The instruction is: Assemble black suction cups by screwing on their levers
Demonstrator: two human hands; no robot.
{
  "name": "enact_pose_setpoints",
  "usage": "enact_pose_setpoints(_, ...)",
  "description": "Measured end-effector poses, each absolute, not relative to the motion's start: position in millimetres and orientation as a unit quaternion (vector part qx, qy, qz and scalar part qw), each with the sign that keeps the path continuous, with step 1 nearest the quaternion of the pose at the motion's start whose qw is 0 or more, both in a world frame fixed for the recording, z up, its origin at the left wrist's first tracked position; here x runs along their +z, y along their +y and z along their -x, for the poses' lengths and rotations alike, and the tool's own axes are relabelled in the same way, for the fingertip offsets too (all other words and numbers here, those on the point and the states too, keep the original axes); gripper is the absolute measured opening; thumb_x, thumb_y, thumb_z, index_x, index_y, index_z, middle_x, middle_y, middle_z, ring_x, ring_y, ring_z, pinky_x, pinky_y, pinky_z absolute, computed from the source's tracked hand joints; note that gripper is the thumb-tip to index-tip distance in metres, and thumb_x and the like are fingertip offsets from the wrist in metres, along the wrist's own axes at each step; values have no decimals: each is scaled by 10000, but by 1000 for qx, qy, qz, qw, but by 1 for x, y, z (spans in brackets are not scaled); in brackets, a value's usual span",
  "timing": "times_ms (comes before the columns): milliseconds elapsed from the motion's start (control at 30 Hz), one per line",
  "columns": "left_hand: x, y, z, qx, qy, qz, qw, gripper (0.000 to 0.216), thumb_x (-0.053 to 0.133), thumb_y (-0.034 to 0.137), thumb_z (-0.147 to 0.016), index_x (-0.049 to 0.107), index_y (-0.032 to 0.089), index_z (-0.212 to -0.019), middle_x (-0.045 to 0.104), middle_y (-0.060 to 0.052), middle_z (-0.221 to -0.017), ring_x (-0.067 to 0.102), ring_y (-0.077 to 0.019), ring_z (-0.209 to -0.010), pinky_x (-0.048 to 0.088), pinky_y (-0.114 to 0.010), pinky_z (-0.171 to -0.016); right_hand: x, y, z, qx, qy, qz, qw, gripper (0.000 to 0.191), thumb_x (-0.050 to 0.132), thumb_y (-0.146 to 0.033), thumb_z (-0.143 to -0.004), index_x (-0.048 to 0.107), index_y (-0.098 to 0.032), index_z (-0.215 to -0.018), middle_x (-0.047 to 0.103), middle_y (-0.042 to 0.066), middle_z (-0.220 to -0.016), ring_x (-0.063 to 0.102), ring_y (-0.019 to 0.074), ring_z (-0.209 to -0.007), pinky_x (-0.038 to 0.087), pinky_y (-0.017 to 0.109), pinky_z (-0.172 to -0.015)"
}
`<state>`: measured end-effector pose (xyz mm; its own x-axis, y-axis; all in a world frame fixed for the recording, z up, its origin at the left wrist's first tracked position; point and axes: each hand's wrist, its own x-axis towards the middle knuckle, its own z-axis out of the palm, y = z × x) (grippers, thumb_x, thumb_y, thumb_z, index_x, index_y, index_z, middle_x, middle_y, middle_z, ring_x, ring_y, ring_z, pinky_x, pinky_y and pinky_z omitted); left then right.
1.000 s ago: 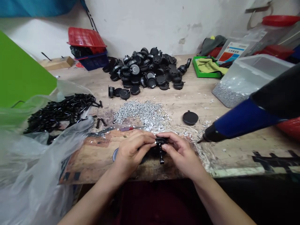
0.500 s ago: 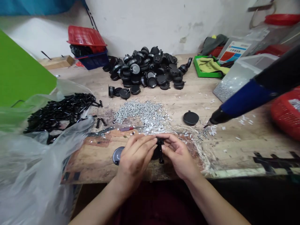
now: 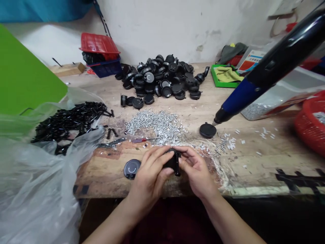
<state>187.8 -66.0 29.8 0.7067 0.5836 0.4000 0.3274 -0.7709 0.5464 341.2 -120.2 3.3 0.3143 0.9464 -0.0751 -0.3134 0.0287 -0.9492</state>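
Near the table's front edge, my left hand (image 3: 149, 174) is closed around a black round suction-cup base (image 3: 169, 163), partly covered by my fingers. Facing it, my right hand (image 3: 198, 173) pinches a short black plastic arm (image 3: 177, 166) against that base. Whether the two parts are joined is hidden. Just left of my left hand lies a grey-faced round base (image 3: 132, 168). Another black round base (image 3: 207, 130) rests farther right, under the tip of a hanging blue-and-black electric screwdriver (image 3: 236, 98).
Behind is a heap of black round bases (image 3: 162, 76). Silver screws (image 3: 152, 122) are piled in front of it, beside a small hand screwdriver (image 3: 142, 140). Black plastic arms (image 3: 71, 118) fill a clear bag (image 3: 50, 176) at left. A red basket (image 3: 311, 122) stands right.
The black base and arm have tilted in my hands, showing more of the round base. The hanging screwdriver has swung left and its tip is higher. My view has shifted slightly.
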Motion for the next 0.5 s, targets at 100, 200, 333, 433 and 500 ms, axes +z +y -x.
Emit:
enact_pose_setpoints(100,26,-69,-189,223,253,-915,221,776,590,494,-809,250,209,-1446,344,-161,-1480,328,-314,-1350,351,-516,-1075,6,-119,-341,479,-316,516,635,238,666,-241,-783,645,-260,-1020,678,17,-1035,624,147,-961,493,265,-857)
enact_pose_setpoints(200,15,-72,-191,252,302,-905,160,846,645,443,-784,199,193,-1459,366,-196,-1448,360,-335,-1327,390,-521,-1044,11,-113,-333,483,-323,519,627,228,664,-253,-788,639,-263,-1015,682,11,-987,629,138,-914,503,255,-828)
enact_pose_setpoints(333,8,-66,-185,347,335,-868,117,625,589,223,-838,315,192,-1398,495,-179,-1309,476,-296,-1226,442,-473,-996,19,-102,-313,505,-339,516,603,228,652,-281,-796,625,-241,-1018,684,20,-913,635,143,-835,518,255,-757)
enact_pose_setpoints(433,11,-55,-173,397,360,-820,201,551,623,194,-793,435,204,-1310,524,-146,-1280,486,-287,-1216,435,-455,-999,29,-92,-301,512,-362,519,581,241,652,-312,-800,600,-233,-1022,684,15,-900,633,131,-773,510,243,-704)
enact_pose_setpoints(500,14,-45,-161,435,391,-735,344,468,634,221,-785,502,206,-1234,573,-118,-1216,550,-263,-1130,480,-415,-931,36,-81,-298,506,-428,522,536,236,614,-353,-835,591,-233,-1037,680,6,-844,628,129,-724,494,245,-662)
